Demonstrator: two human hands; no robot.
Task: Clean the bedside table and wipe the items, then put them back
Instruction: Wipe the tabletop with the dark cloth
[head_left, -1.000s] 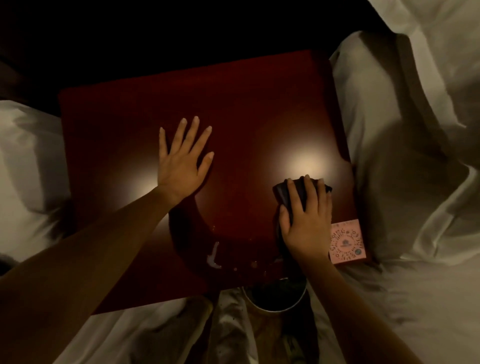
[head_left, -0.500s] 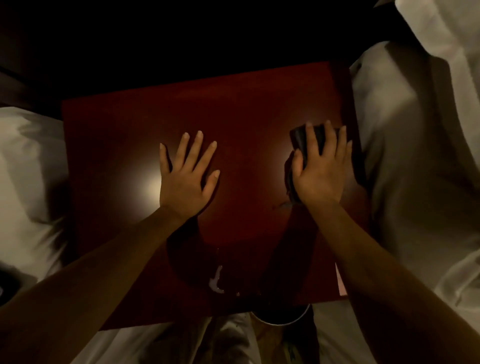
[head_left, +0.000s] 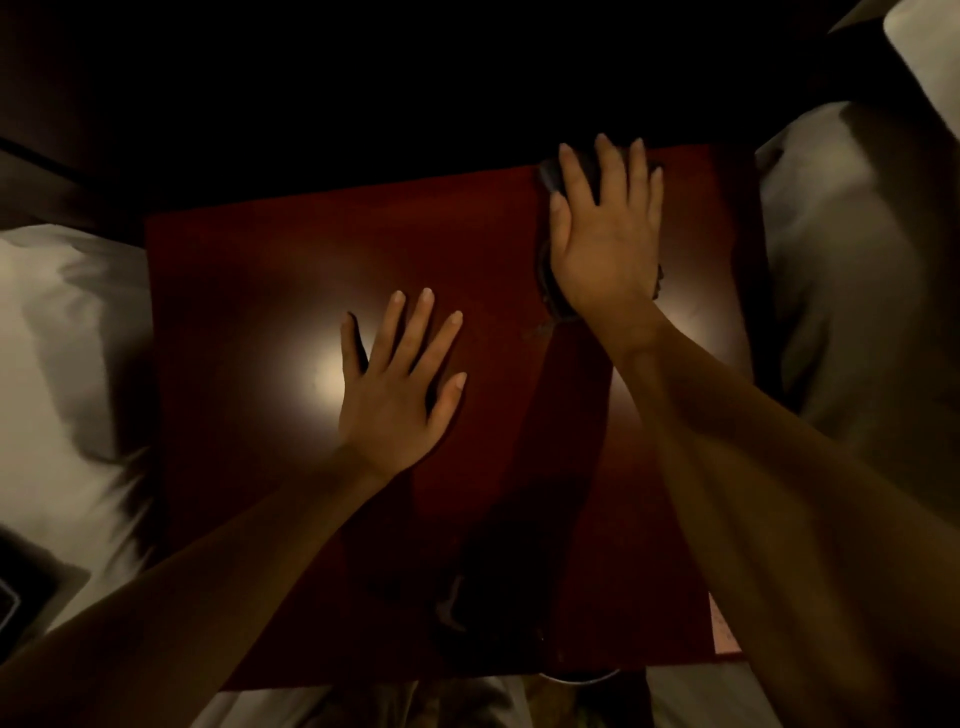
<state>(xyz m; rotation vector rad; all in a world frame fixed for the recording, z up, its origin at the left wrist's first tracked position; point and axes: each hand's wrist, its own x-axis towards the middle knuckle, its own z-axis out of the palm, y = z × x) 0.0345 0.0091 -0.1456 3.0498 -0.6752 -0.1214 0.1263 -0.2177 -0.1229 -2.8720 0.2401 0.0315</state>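
Note:
The dark red bedside table (head_left: 260, 312) fills the middle of the view, its glossy top bare. My left hand (head_left: 395, 384) lies flat on it near the centre, fingers spread, holding nothing. My right hand (head_left: 605, 228) presses a dark cloth (head_left: 545, 174) flat against the table's far edge, right of centre. Most of the cloth is hidden under my palm; only a dark corner shows past my fingers and a bit by my wrist.
White bedding lies on both sides, a pillow (head_left: 62, 332) at the left and another (head_left: 852, 270) at the right. A pink box (head_left: 724, 631) peeks out at the table's near right corner. A round rim (head_left: 576, 678) shows below the near edge. Beyond the table is darkness.
My right hand has slid the cloth from the table's near right part up to the far edge. My left hand stays flat in place. The view has tipped forward.

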